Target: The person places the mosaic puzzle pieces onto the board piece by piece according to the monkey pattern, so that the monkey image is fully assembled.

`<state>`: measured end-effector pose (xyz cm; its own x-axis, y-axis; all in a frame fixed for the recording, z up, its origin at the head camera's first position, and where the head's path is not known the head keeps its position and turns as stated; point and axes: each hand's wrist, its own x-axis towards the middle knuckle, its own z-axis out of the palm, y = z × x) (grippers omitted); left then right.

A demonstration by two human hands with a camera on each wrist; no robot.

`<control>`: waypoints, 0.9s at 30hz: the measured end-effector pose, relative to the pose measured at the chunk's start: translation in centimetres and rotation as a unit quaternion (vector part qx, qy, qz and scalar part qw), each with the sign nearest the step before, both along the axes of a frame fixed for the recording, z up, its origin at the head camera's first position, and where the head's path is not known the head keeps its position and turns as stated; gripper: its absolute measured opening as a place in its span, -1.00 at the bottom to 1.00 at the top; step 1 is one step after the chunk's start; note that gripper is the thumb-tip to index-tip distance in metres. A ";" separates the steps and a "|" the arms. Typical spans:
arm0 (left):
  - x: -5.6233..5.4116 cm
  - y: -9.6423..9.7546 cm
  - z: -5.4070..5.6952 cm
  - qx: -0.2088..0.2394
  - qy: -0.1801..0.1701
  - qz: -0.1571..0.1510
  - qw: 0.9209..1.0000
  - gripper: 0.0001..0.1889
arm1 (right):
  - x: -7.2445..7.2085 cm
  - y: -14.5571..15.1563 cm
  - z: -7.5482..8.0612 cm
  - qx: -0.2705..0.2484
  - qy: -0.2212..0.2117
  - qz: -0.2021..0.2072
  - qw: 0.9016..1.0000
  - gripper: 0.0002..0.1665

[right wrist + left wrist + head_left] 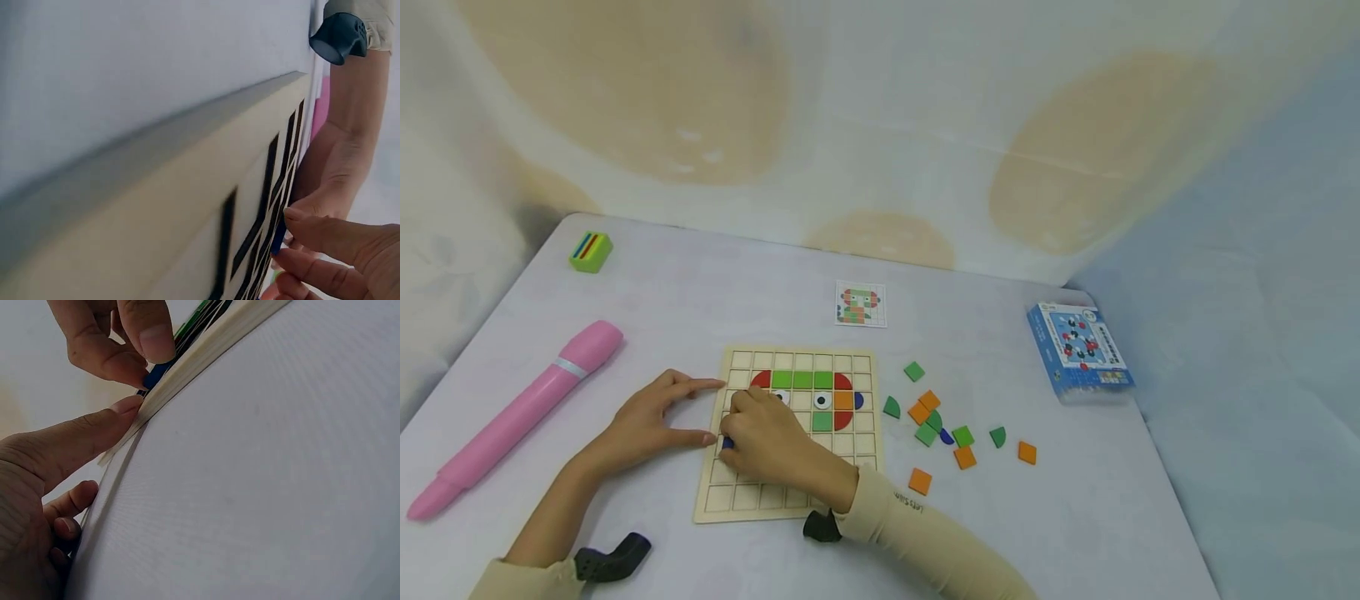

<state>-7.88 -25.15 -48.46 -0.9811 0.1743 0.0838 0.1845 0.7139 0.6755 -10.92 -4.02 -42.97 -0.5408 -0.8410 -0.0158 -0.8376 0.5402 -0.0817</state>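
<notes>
A wooden grid board [747, 498] lies flat, with red, green, orange, blue and googly-eye tiles set in its upper cells. My right hand [771, 437] reaches over the board's left part and pinches a small blue tile [727, 442] between thumb and fingertips, low over the left column. In the left wrist view this blue tile [152, 377] shows close to the board's rim; its shape is mostly covered by fingers. My left hand [643, 425] rests at the board's left edge, thumb and forefinger spread apart with their tips at the rim.
Loose green, orange and blue tiles [920, 481] lie scattered right of the board. A picture card [861, 303] lies behind it. Farther right stands a blue box [1081, 350]. At left are a long pink pen-shaped object [520, 412] and a green striped block [591, 252].
</notes>
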 end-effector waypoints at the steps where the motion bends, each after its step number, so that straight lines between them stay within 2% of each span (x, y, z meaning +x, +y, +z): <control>1: 0.0 0.0 0.0 0.000 0.000 0.000 1.000 -0.24 | 0.0 0.0 -0.1 -0.002 0.001 -0.002 1.000 -0.83; 12: 0.0 0.1 0.0 -0.007 0.000 0.002 1.000 -0.24 | 0.3 0.0 -0.2 -0.011 0.021 -0.019 1.000 -0.78; 18: -0.1 0.1 0.0 -0.013 -0.014 0.004 1.000 -0.23 | 0.5 0.7 0.2 0.001 0.010 -0.040 0.999 -0.83; 27: 0.0 0.0 -0.1 -0.004 -0.010 0.006 1.000 -0.24 | 0.4 0.3 -0.2 -0.002 0.007 -0.030 1.000 -0.88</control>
